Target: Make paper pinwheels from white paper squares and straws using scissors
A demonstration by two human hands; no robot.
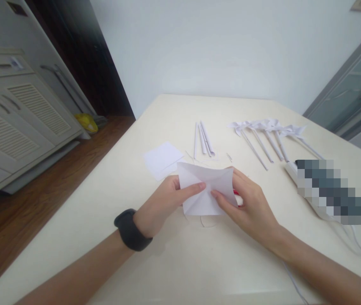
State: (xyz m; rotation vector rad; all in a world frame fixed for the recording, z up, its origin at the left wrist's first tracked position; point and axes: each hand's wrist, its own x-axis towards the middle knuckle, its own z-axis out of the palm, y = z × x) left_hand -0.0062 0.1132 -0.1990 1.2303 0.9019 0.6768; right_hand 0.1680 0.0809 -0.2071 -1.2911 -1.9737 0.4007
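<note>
A square sheet of white paper (196, 203) with diagonal creases is held up above the table between both hands. My left hand (164, 199) grips its left side, thumb on the front face near the middle and fingers behind. From the right, my right hand (253, 203) pinches the sheet the same way, its thumb close to the other thumb. Behind the paper's right edge, a small red and white object (238, 198) shows in part; its kind is hidden. Thin thread (207, 225) curls out below the sheet.
Flat paper squares (163, 156) lie on the white table (155, 271) at left. Rolled paper sticks (204, 140) lie behind the hands. Several paper pinwheels (269, 127) on sticks rest at back right. A blurred-out device (307, 195) with cables sits at right.
</note>
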